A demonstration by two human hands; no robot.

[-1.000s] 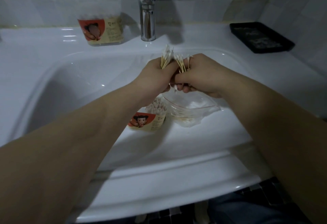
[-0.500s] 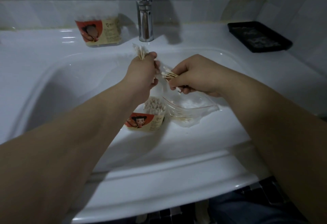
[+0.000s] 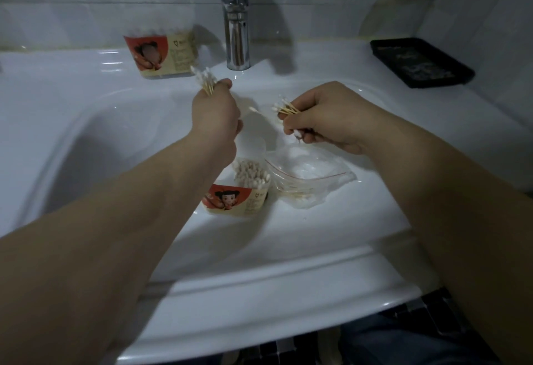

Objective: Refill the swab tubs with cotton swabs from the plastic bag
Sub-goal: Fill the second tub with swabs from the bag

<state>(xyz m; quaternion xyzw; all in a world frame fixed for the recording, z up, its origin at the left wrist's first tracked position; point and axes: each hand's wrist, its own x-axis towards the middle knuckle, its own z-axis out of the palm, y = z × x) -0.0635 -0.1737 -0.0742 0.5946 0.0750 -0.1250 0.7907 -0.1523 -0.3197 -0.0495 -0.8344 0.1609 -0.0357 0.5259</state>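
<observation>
**White basin, a fistful of swabs in each hand**

Over the white sink (image 3: 115, 139), the left hand (image 3: 215, 113) is curled round a small sheaf of cotton swabs (image 3: 203, 80). Their tips fan up toward the far tub (image 3: 161, 56) on the back ledge. The right hand (image 3: 326, 116), well apart from it, pinches a second sheaf (image 3: 284, 108) with tips pointing left. One loose swab (image 3: 255, 110) shows between the hands, and I cannot tell whether anything holds it.

Below the wrists, the near tub (image 3: 239, 194) sits in the basin, packed with upright swabs. Just beside it the plastic bag (image 3: 305, 180) lies open and slack with some swabs inside.

These sticks look feather-light, thin and stiff, with soft ends. A sheaf will likely splay or shed strays unless it is gripped round the middle of the shafts and lowered end-first. The glossy basin would probably let dropped ones roll. A chrome tap (image 3: 236, 18) and a black tray (image 3: 421, 61) sit behind.
</observation>
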